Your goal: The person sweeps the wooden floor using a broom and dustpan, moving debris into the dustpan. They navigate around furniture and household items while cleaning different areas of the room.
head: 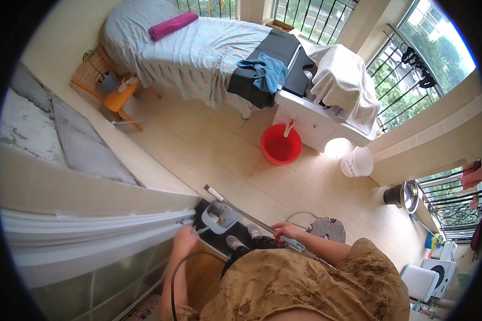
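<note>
My left hand (186, 239) grips the short handle of a pale grey dustpan (210, 222) close to the white curtain. Some brown debris (221, 220) lies inside the pan, too small to identify. In my right hand (286, 232) is the grey grip end of a long-handled broom (249, 214). The broom slants away to the left, and its narrow white head with dark bristles (213, 191) is just beyond the dustpan. Both of my shoes (236, 242) are below, beside a dark mat (215, 238).
A red bucket (281, 145) stands before a white sink cabinet (305, 124), with a white bucket (357, 162) to its right. A round patterned stool (326, 230) is near my right arm. An orange chair (120, 97) holds a plant pot. White curtains (96, 228) hang at left.
</note>
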`<state>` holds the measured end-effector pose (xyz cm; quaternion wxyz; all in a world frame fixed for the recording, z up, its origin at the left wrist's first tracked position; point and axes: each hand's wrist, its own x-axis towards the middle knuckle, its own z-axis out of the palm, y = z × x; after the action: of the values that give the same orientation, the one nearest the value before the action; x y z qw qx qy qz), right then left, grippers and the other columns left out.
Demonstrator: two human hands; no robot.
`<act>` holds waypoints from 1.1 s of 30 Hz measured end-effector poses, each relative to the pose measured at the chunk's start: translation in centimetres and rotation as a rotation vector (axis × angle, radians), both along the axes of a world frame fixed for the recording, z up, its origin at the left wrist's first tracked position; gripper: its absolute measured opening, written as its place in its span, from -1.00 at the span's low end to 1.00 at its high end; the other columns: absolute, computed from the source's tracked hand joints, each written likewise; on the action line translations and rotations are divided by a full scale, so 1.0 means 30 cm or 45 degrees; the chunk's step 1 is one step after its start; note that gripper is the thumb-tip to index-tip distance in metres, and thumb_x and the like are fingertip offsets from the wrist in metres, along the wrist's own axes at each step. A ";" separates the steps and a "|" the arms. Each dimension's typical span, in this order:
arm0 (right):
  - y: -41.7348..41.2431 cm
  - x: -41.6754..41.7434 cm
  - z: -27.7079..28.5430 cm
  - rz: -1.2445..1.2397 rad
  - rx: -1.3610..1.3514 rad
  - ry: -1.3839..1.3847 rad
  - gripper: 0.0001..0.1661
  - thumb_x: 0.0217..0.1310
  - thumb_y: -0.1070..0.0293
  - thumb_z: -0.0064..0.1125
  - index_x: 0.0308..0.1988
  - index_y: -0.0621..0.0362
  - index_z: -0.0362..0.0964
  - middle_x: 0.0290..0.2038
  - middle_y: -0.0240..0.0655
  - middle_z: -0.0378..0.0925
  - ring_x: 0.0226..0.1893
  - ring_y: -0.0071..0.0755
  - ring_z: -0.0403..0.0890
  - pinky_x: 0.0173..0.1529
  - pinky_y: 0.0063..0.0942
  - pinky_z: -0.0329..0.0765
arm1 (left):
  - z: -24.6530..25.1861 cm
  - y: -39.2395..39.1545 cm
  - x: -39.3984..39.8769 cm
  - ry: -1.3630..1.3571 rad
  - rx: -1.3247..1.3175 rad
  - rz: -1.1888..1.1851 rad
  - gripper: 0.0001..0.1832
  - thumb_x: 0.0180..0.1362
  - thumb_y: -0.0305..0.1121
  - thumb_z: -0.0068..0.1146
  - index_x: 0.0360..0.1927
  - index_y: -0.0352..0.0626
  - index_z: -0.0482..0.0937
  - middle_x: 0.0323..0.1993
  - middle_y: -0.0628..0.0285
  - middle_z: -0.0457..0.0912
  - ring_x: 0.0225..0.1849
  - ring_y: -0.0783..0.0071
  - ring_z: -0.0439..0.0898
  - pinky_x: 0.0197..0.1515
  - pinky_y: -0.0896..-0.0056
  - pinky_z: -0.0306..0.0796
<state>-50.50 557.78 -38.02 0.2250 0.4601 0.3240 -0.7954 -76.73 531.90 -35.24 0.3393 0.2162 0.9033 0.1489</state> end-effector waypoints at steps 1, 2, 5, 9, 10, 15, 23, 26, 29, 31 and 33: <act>0.013 0.000 0.017 0.052 0.075 -0.008 -0.37 -0.14 0.57 -0.08 0.04 0.15 0.03 -0.64 -0.22 0.32 -0.78 -0.45 0.31 -0.76 -0.49 0.25 | 0.009 -0.015 0.002 -0.020 -0.020 -0.003 -0.64 -0.31 -0.32 0.12 -0.36 -0.28 0.47 -0.36 -0.08 0.47 -0.24 0.03 0.42 -0.18 0.24 0.29; 0.023 -0.002 0.041 0.104 0.150 -0.017 -0.38 -0.14 0.57 -0.07 0.04 0.16 0.05 -0.65 -0.23 0.32 -0.78 -0.45 0.32 -0.76 -0.48 0.25 | 0.021 -0.027 0.003 -0.040 -0.041 -0.005 -0.63 -0.31 -0.32 0.12 -0.34 -0.27 0.47 -0.35 -0.08 0.46 -0.23 0.04 0.42 -0.17 0.24 0.29; 0.042 -0.035 0.089 0.184 0.378 -0.042 -0.38 -0.20 0.58 -0.05 0.00 0.27 0.09 -0.67 -0.22 0.34 -0.79 -0.42 0.36 -0.75 -0.47 0.28 | 0.022 -0.113 0.019 -0.017 0.019 -0.051 -0.63 -0.31 -0.33 0.13 -0.33 -0.26 0.47 -0.38 -0.03 0.49 -0.31 0.08 0.46 -0.24 0.27 0.32; 0.054 -0.064 0.104 0.178 0.606 -0.034 -0.66 -0.25 0.62 -0.06 -0.29 0.45 0.24 -0.73 -0.22 0.32 -0.82 -0.37 0.36 -0.76 -0.44 0.29 | 0.036 -0.238 0.093 -0.245 0.127 0.249 -0.66 -0.32 -0.42 0.13 -0.34 -0.22 0.47 -0.50 0.10 0.52 -0.48 0.28 0.47 -0.37 0.37 0.33; 0.071 -0.059 0.068 0.190 0.648 -0.048 -0.72 -0.25 0.62 -0.05 -0.35 0.45 0.25 -0.73 -0.21 0.32 -0.82 -0.37 0.36 -0.77 -0.44 0.29 | 0.052 -0.257 0.110 -0.321 0.151 0.355 -0.67 -0.32 -0.44 0.13 -0.34 -0.20 0.47 -0.53 0.13 0.52 -0.51 0.34 0.46 -0.39 0.40 0.33; 0.137 -0.047 -0.049 0.279 0.693 -0.048 -0.89 -0.24 0.59 -0.03 -0.53 0.40 0.28 -0.77 -0.21 0.32 -0.80 -0.33 0.40 -0.74 -0.41 0.32 | 0.073 -0.464 0.245 -0.291 0.183 0.396 -0.57 -0.34 -0.46 0.18 -0.26 -0.26 0.44 -0.39 0.23 0.52 -0.33 0.49 0.47 -0.28 0.53 0.34; 0.172 -0.082 0.010 0.686 0.739 -0.039 -0.91 -0.29 0.56 0.03 -0.59 0.37 0.36 -0.74 -0.20 0.36 -0.76 -0.32 0.42 -0.67 -0.40 0.35 | -0.089 -0.883 0.578 -0.359 0.482 0.844 -0.50 -0.39 -0.56 0.25 -0.22 -0.26 0.43 -0.35 0.22 0.51 -0.30 0.47 0.47 -0.24 0.45 0.36; 0.145 -0.109 0.061 0.850 0.671 -0.037 -0.90 -0.29 0.54 0.03 -0.58 0.36 0.36 -0.73 -0.21 0.36 -0.76 -0.33 0.41 -0.66 -0.39 0.34 | -0.013 -0.901 0.718 -0.224 0.426 0.904 -0.55 -0.36 -0.55 0.23 -0.25 -0.25 0.44 -0.38 0.22 0.51 -0.33 0.48 0.48 -0.30 0.44 0.38; 0.096 -0.164 0.096 1.154 0.715 0.074 -0.88 -0.29 0.51 0.05 -0.58 0.34 0.35 -0.71 -0.22 0.37 -0.72 -0.35 0.41 -0.63 -0.40 0.35 | -0.137 -1.077 0.899 -0.219 0.308 1.174 -0.62 -0.31 -0.57 0.14 -0.28 -0.23 0.46 -0.43 0.21 0.51 -0.44 0.48 0.48 -0.45 0.46 0.39; 0.038 -0.203 0.121 1.361 0.727 0.079 -0.75 -0.28 0.50 0.07 -0.42 0.31 0.31 -0.68 -0.22 0.38 -0.71 -0.35 0.42 -0.64 -0.40 0.36 | 0.003 -0.956 0.949 -0.259 0.319 1.480 -0.80 -0.25 -0.57 -0.05 -0.43 -0.20 0.45 -0.61 0.26 0.42 -0.67 0.54 0.37 -0.66 0.48 0.28; -0.037 -0.258 0.125 1.490 0.706 -0.009 -0.45 -0.24 0.50 0.09 -0.10 0.28 0.24 -0.62 -0.20 0.38 -0.72 -0.35 0.42 -0.68 -0.39 0.37 | -0.090 -1.005 1.003 -0.139 0.260 1.555 -0.70 -0.13 -0.34 0.02 -0.27 -0.18 0.37 -0.56 0.16 0.41 -0.40 0.37 0.40 -0.29 0.32 0.31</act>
<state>-58.25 556.66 -34.27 0.4954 0.2509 0.7139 -0.4266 -46.65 501.74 -37.93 0.2163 -0.3163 0.8264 0.4126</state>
